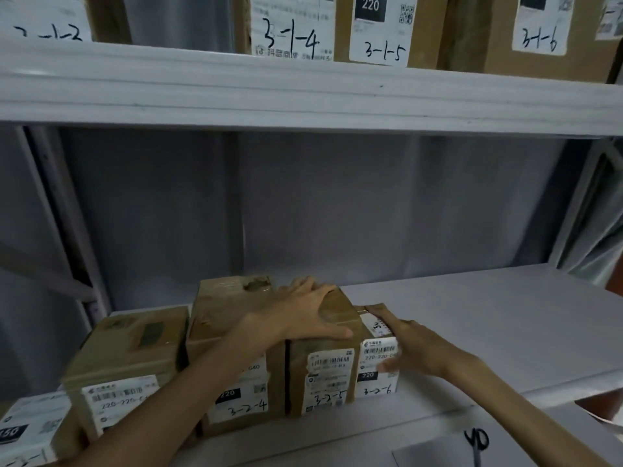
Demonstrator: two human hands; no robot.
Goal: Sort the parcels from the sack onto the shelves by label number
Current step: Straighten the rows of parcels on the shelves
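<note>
At the near edge of the lower shelf (505,332), down at six o'clock, I see my two forearms reaching in, the left one crossing up from seven o'clock, the right one from four o'clock. My left hand (310,311) lies palm down on top of the parcel marked 3-2-5 (325,379), fingers spread over its far top edge and thumb stretched along the near top edge; it presses flat on the box rather than closing round it. My right hand (408,342) is against the right side of the parcel marked 3-2-6 (377,369), fingers extended along its upper right edge and thumb on the front label, a loose open hold on the box. That parcel stands touching the 3-2-5 box on its right. Toward nine o'clock the row goes on: the parcel marked 3-2-4 (232,358), taller, then another brown box (124,365), then a white-labelled box (30,429) at eight o'clock, cut by the frame. The shelf surface at three o'clock is bare. Farther back is a grey back panel (303,203). At twelve o'clock the upper shelf (303,92) carries boxes marked 3-1-4 (290,35), 3-1-5 (384,32) and 3-1-6 (539,28)
</note>
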